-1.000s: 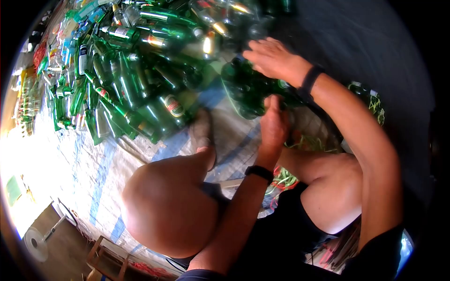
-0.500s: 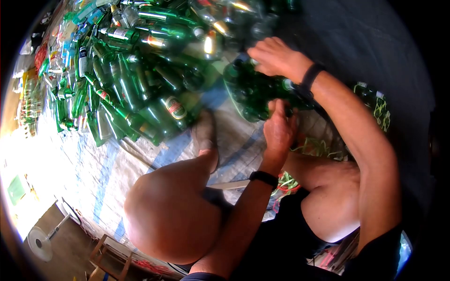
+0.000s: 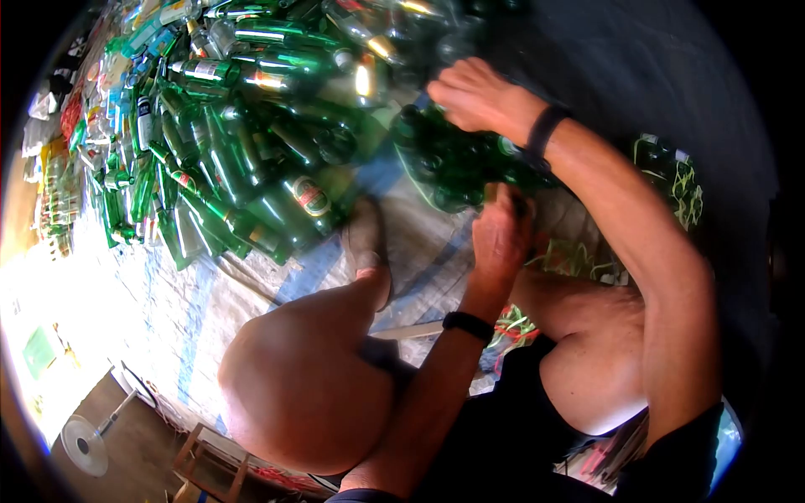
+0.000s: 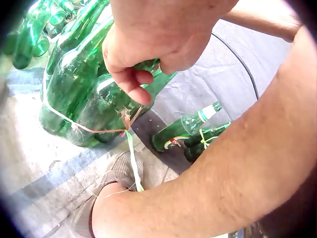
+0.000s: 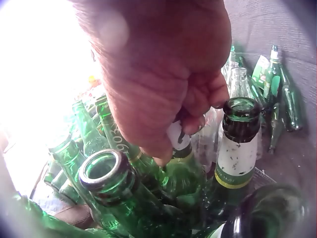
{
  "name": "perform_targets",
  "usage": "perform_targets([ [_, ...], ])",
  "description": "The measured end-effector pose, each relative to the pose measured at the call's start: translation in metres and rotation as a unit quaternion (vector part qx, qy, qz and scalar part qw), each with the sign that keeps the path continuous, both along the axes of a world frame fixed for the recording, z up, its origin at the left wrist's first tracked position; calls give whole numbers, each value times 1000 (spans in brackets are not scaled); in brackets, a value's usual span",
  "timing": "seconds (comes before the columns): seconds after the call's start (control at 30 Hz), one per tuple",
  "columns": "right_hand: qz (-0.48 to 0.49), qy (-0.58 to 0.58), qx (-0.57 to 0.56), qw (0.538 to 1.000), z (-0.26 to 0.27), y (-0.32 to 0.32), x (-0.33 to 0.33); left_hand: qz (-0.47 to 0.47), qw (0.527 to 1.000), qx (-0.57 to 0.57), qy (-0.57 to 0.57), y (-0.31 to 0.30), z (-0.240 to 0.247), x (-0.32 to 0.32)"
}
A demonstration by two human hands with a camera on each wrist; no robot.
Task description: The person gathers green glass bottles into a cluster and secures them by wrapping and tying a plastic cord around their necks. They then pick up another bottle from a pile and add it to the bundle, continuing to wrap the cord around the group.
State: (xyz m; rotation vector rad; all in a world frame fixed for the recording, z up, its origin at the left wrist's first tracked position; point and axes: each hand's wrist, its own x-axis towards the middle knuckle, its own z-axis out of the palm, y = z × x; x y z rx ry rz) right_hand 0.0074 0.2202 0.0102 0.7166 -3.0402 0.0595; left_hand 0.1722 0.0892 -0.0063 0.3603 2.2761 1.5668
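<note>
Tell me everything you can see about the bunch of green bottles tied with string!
The bunch of green bottles looks like shiny, see-through glass. Open mouths point up, and some necks wear pale labels. A pale string circles the lower part, with a frayed knot and a light green strand trailing from it. It rests on a blue-striped cloth. The right hand's grip pinches one neck; I can't tell whether the left hand touches it.

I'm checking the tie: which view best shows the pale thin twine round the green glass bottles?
Left wrist: the twine runs unobstructed across the bottles. The head view shows at most a faint line; the right wrist view, none.
</note>
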Motion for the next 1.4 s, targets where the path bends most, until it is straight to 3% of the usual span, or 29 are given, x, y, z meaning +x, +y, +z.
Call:
perform_targets([
  [0.73,-15,-41,50,998,-7,-1,-6,-37,999,-22,-29,-8,2,12],
  [0.93,-11,5,28,1000,-19,3,-8,-36,999,-20,-27,-8,3,12],
  [1.13,-52,-29,14,998,-11,-3,-7,-36,999,-22,-27,-8,1,13],
  [1.23,-105,-131,58,984,8,-9,-9,-36,999,-27,-25,-8,1,13],
  [1.4,-75,9,29,997,28,-11,-4,-34,999,-34,-19,-10,4,11],
])
